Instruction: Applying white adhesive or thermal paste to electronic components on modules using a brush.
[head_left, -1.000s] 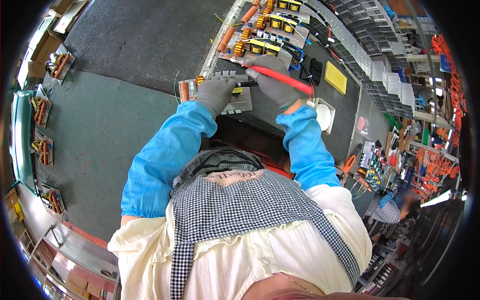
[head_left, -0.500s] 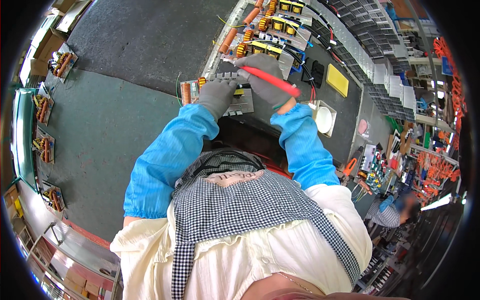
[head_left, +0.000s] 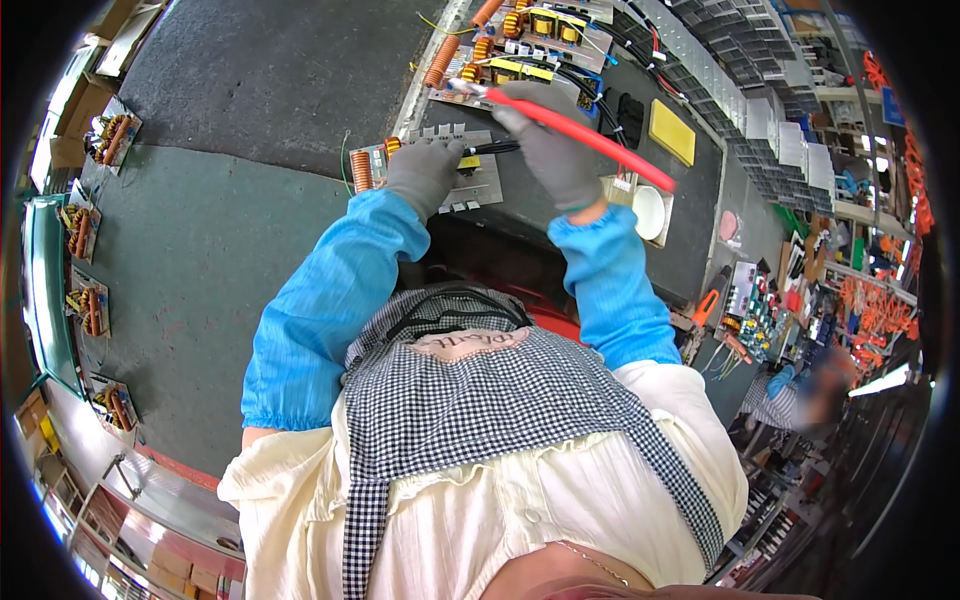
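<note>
A long red-handled tool (head_left: 590,137) with a silvery tip is gripped in my gloved right hand (head_left: 555,150), raised above the workbench. Its tip points left, toward a row of boards, and I cannot make out the tool's exact kind. My gloved left hand (head_left: 422,175) is closed over the circuit board (head_left: 484,183) nearest me, its fingertips at the end of a black cable (head_left: 495,148). That board carries a copper coil (head_left: 361,171) and several grey metal heat sinks. Part of it is hidden under my left hand.
More boards with coils and yellow transformers (head_left: 545,25) stand beyond my hands. A yellow pad (head_left: 672,132) and a white round container (head_left: 650,213) lie on the right. Several boards line the left edge (head_left: 90,305). Metal parts (head_left: 720,110) are stacked at far right; a person (head_left: 790,395) sits beyond.
My right hand has moved right and turned, swinging the red-handled tool so its silvery tip shows farther up. My left hand stays on the board, shifted slightly in the view.
</note>
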